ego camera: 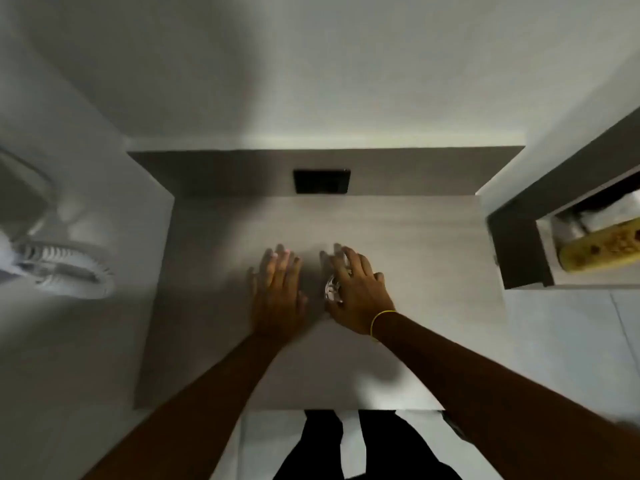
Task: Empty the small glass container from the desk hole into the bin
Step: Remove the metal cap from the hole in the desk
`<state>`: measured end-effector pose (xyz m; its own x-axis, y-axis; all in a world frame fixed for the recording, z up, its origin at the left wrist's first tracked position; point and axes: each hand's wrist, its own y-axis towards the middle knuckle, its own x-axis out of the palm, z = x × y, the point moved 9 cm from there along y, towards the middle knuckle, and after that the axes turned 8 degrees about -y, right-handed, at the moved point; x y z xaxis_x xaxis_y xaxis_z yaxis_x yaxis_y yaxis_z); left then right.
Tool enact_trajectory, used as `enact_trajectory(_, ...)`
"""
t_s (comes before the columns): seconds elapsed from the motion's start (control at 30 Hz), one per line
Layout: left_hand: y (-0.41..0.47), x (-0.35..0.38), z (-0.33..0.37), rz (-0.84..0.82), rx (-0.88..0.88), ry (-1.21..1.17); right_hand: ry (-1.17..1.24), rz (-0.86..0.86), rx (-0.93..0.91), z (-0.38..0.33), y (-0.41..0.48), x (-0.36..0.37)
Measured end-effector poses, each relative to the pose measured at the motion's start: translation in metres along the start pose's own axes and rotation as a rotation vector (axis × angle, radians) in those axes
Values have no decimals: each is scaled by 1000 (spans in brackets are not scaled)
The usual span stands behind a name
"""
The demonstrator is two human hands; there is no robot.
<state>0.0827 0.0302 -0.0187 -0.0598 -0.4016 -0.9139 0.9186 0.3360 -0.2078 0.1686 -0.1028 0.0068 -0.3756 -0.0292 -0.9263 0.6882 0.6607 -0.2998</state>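
Note:
A small clear glass container sits under my right hand, whose fingers curl over it above the middle of the pale wooden desk. Most of the glass is hidden by the hand. My left hand hovers just to its left with fingers spread, palm down, holding nothing. The dark rectangular desk hole lies at the back of the desk, well beyond both hands. No bin is in view.
A white fan stands on the floor at the left of the desk. An open shelf unit at the right holds a yellow object. A white wall rises behind the desk. My legs show below its front edge.

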Motion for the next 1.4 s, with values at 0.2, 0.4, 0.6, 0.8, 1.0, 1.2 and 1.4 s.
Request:
enact_trajectory(0.2,-22,60,-22,-72,-62,-40,-123,-150,-18,5,15,34)
enact_trajectory(0.4,-19,73,-26,-21,-45,-30,-191,-224,-31,9,23,43)
enact_trajectory(0.6,-20,71,-26,10,-32,-25,-197,-225,-46,5,24,43)
enact_trajectory(0.8,-20,69,-25,57,-25,-33,-191,-228,-58,2,24,41)
enact_trajectory(1.0,-19,71,-27,63,-23,-18,-189,-240,-82,0,23,41)
enact_trajectory(1.2,-19,71,-28,88,-12,-11,-172,-223,-78,3,23,39)
enact_trajectory(1.4,-20,72,-28,108,-4,-27,-184,-225,-79,3,24,38)
